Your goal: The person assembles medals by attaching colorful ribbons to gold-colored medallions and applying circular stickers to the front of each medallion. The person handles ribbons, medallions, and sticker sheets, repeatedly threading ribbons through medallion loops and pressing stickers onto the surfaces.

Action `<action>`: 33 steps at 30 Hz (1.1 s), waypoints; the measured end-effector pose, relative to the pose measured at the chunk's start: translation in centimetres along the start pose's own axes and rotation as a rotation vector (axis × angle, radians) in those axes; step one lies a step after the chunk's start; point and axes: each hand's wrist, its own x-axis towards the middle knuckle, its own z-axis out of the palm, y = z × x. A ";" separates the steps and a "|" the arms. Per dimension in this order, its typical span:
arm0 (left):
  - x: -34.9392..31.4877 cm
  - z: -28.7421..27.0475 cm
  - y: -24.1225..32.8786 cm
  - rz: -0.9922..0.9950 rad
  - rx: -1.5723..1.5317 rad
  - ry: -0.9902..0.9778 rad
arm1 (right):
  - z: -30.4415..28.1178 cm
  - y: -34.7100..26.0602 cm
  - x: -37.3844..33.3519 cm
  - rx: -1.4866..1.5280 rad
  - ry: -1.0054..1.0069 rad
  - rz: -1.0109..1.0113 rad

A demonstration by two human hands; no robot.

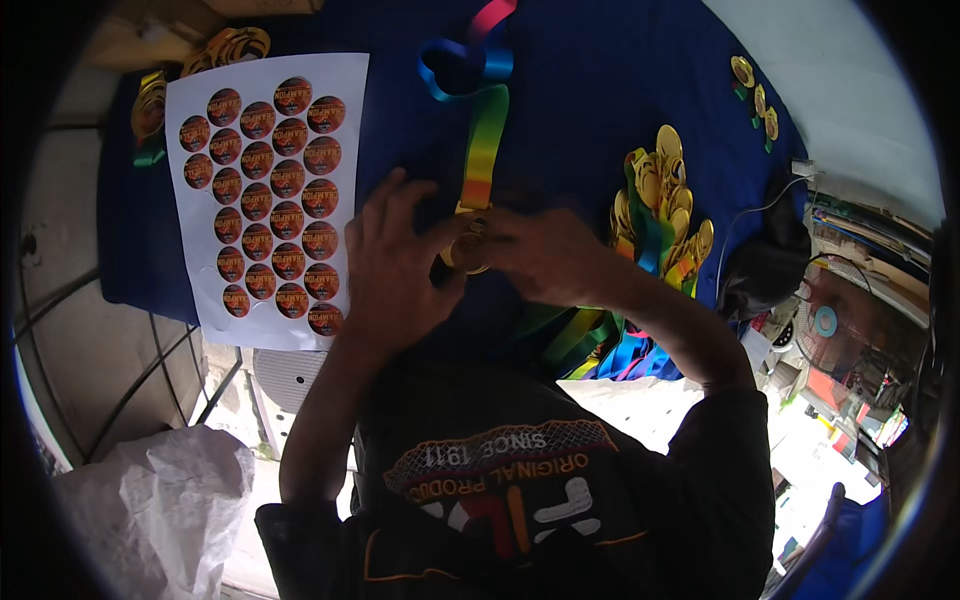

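A gold medal [468, 252] lies on the dark blue cloth in front of me, partly covered by my fingers. My left hand [398, 262] grips its left edge between thumb and forefinger, the other fingers stretched away over the cloth. The fingers of my right hand [548, 256] are bent together on the medal's face from the right; whether something thin is under them is hidden. From the medal's top a multicoloured ribbon [485, 140] runs away from me and curls at its far end. Left of my left hand is a white sheet [350, 110] of round, dark red-orange stickers.
At right, gold medals [672, 195] are heaped, their ribbons [600, 345] hanging toward the near edge. A few medals [760, 100] lie at the far right, others [150, 105] beyond the sheet. A white plastic bag [160, 500] is lower left, a fan [825, 320] at right.
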 end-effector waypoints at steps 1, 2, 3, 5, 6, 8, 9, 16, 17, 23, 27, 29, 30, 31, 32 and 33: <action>0.0 0.0 0.0 -0.006 0.000 0.005 | -0.1 -0.5 0.0 -0.011 -0.043 -0.009; 0.0 -0.1 -0.1 -0.008 -0.002 0.002 | -0.1 -0.9 0.0 -0.017 -0.084 -0.011; 0.0 -0.2 -0.1 -0.002 0.007 0.002 | -0.4 -0.5 0.2 -0.002 -0.061 0.008; -0.1 -0.1 0.0 0.006 0.013 -0.004 | -1.0 0.4 0.5 0.031 -0.022 0.052; 0.0 0.0 0.0 0.008 0.001 -0.002 | -1.0 0.0 0.4 0.008 -0.053 0.039; 0.1 -0.2 -0.2 0.014 -0.013 -0.001 | -0.4 -1.2 0.2 -0.033 -0.105 0.011; 0.1 -0.3 -0.3 0.016 0.000 -0.009 | -0.6 -0.5 0.6 -0.011 -0.055 0.005; 0.0 -0.5 -0.5 0.025 -0.007 -0.031 | -0.8 0.3 0.7 0.064 -0.067 0.024; -0.1 -0.4 -0.4 0.028 -0.011 -0.034 | -0.9 0.4 0.6 0.082 -0.096 0.076; 0.0 -0.5 -0.5 0.024 -0.021 -0.033 | -0.4 -0.4 0.4 0.035 -0.082 0.001; -0.1 -0.5 -0.5 0.013 -0.019 -0.049 | -0.7 -0.4 1.0 0.082 -0.034 0.064; 0.0 -0.5 -0.4 0.018 -0.015 -0.040 | -0.7 -0.9 1.2 0.090 -0.163 0.031; 0.0 -0.5 -0.4 0.011 -0.015 -0.047 | -0.8 -0.8 1.3 0.071 -0.094 0.078; 0.0 -0.5 -0.4 0.005 -0.018 -0.056 | -0.8 -0.9 1.4 0.078 -0.079 0.103; 0.0 -0.4 -0.4 0.000 -0.024 -0.056 | -0.8 -0.8 1.4 0.062 0.004 0.148; 0.0 -0.4 -0.4 -0.002 -0.026 -0.047 | -0.8 -0.9 1.4 0.068 -0.059 0.082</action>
